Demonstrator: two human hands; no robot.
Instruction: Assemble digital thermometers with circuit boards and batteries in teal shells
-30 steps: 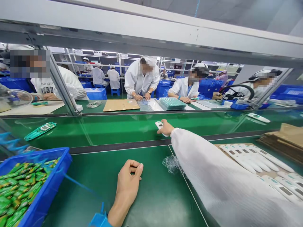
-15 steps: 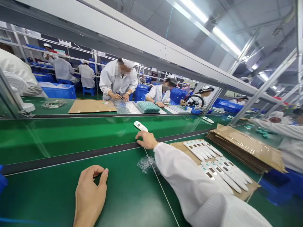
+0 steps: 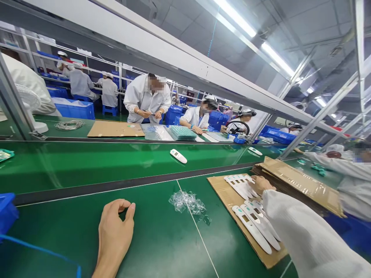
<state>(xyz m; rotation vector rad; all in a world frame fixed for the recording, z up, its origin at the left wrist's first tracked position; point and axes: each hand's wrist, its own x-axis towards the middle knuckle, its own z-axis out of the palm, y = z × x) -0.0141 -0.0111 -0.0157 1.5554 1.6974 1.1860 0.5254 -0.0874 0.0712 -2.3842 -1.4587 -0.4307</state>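
Note:
My left hand (image 3: 116,231) hovers at the near side of the green worktop (image 3: 162,247), its fingers curved and a gap between thumb and forefinger; nothing is in it. At the right, my right hand (image 3: 262,184) is bent over the right end of the back row of white thermometers (image 3: 236,185), each with a small display and teal button. Its fingers are closed about one end of the row, though partly hidden. More white thermometers (image 3: 252,227) lie in a front row on the same cardboard sheet (image 3: 220,193), partly behind my sleeve. One white thermometer (image 3: 178,156) rests on the green belt (image 3: 139,158).
Crumpled clear plastic (image 3: 188,204) lies mid-worktop. A stack of cardboard sheets (image 3: 301,185) stands right of the thermometers. Another white device (image 3: 255,151) and a green circuit board (image 3: 5,155) are on the belt. A blue bin (image 3: 7,214) is at left. Co-workers (image 3: 147,96) work across the belt.
My right hand has let go of the thermometer on the belt and moved right to the rows on the cardboard. That thermometer has shifted slightly right; a circuit board appears at left.

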